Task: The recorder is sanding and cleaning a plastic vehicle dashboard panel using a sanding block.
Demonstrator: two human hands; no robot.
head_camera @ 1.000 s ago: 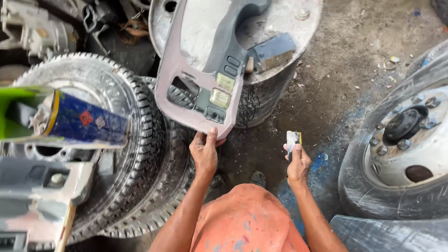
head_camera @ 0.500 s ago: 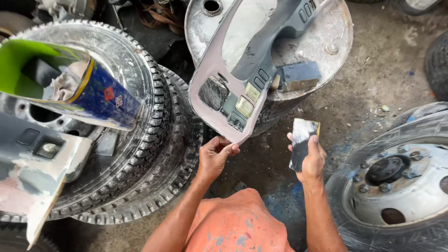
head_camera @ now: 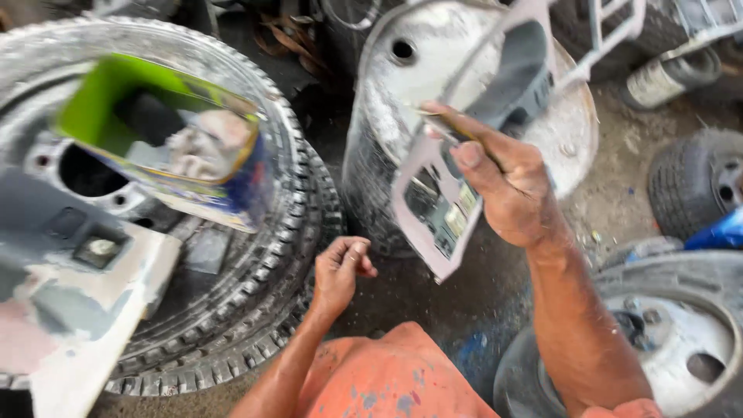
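A grey plastic trim panel [head_camera: 433, 209] with a switch block leans on top of a metal drum [head_camera: 387, 108]. My right hand [head_camera: 495, 186] rests on the panel's face, its fingers pinched on a small thin flat piece [head_camera: 443, 126] pressed against the panel. My left hand [head_camera: 340, 271] hangs below the panel's lower end, near the tyres. Its fingers are curled and hold nothing, and it does not touch the panel. My orange, paint-spotted knee [head_camera: 387, 379] is at the bottom.
Stacked tyres [head_camera: 271, 255] with a wheel rim stand at left, an open green and blue can [head_camera: 155, 147] on top. A grey primed part [head_camera: 70, 310] lies at bottom left. A wheel [head_camera: 681, 340] and a small tyre [head_camera: 696, 178] are at right.
My right hand rose from below the panel onto its face with the flat piece. My left hand let go of the panel's lower end and dropped away. The view swung right.
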